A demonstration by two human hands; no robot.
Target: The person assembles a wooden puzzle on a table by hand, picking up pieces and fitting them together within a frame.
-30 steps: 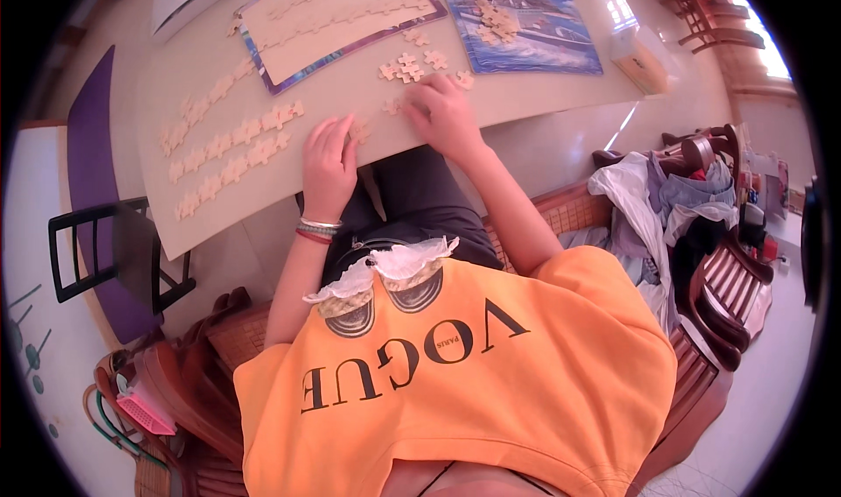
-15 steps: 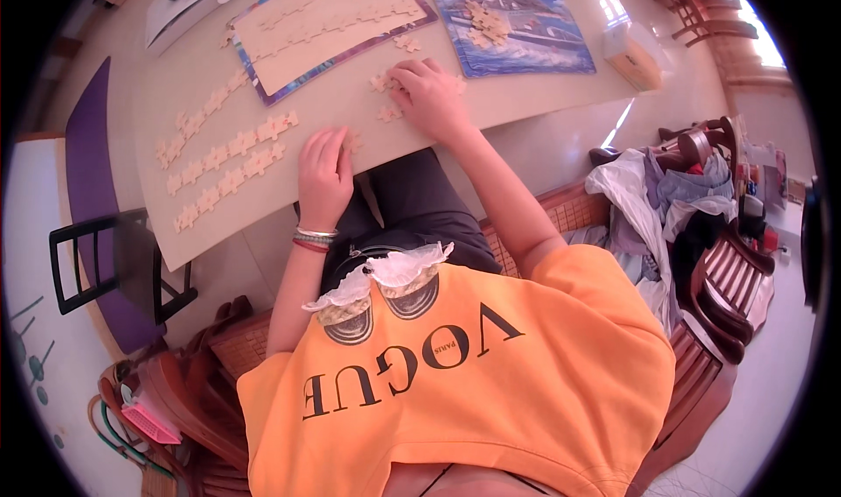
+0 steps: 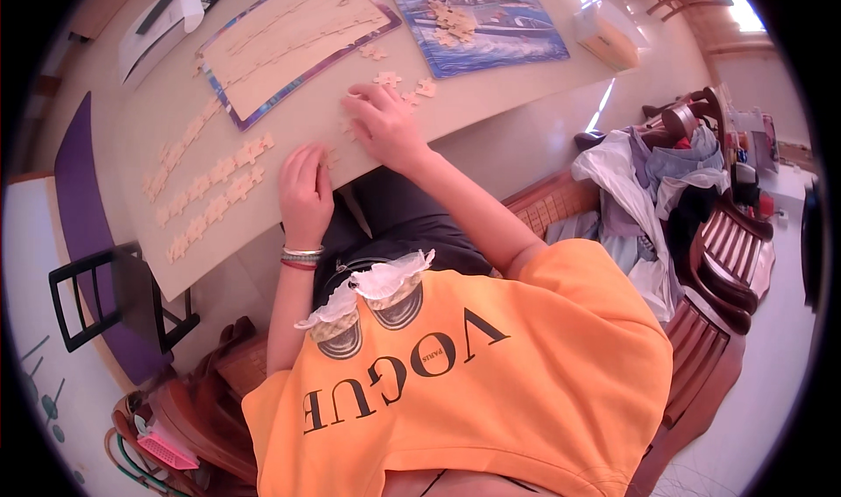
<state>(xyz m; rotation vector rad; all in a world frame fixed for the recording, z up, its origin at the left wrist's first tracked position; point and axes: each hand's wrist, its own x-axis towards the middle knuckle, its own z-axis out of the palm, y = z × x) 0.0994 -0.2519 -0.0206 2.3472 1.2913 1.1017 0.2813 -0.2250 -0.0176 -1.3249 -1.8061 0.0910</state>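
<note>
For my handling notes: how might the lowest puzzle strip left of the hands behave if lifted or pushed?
Lifted, the puzzle strip would likely sag or separate, being a single row of interlocked pieces. It is probably light, since its pieces look small beside the left hand. Pushed, it may slide, not roll, lying flat on the table.

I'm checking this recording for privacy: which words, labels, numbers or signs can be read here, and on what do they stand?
Orange sweatshirt: large black capitals, upside down, legible but not copied here; tiny print inside one letter.
Pale puzzle pieces: any marks too small to read.
Small box: any print too blurred to read.
</note>
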